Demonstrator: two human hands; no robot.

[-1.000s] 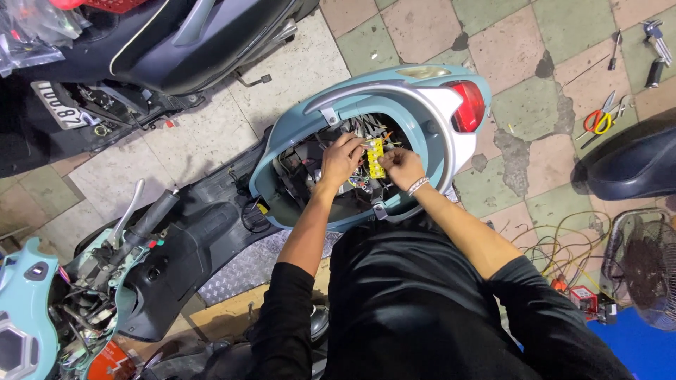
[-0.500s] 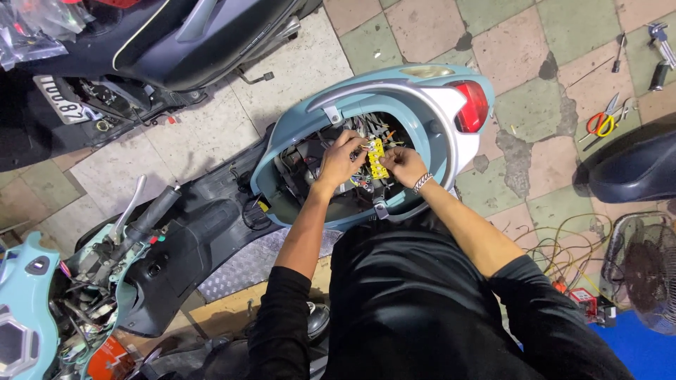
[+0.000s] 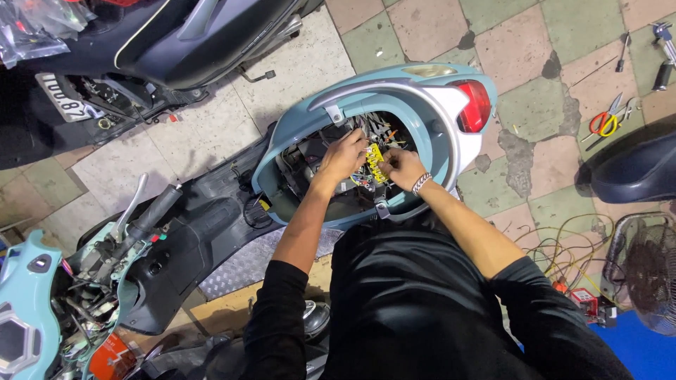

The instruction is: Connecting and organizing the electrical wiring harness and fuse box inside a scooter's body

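Both hands buried in the open rear bay [image 3: 310, 169] of a pale blue scooter [image 3: 429, 91], seat off, wiring exposed. Left hand [image 3: 343, 156] curled over the wire bundle [image 3: 362, 179], fingers bent down among the strands. Right hand [image 3: 401, 167], a bracelet [image 3: 420, 184] at the wrist, pinched closed on a yellow connector block [image 3: 374, 163], held between the two hands just above the tangle.

Likely risks: thin leads snagged or pulled from their sockets by a tug on the yellow connector block; pins bent if pressed in crooked; knuckles scraped on the bay's rim.

Little room inside: bay walls close on both sides, tail light [image 3: 475, 105] just beyond the right hand, a metal latch [image 3: 382, 209] at the near rim under the wrists. More room outside: tiled floor [image 3: 521, 42] open behind the tail, with scissors [image 3: 607, 121] and hand tools [image 3: 660, 53] well apart to the right, loose wires [image 3: 556, 246] and a fan [image 3: 644, 271] near the right elbow. Black scooter [image 3: 183, 42] parked beyond, near the bay's left side.
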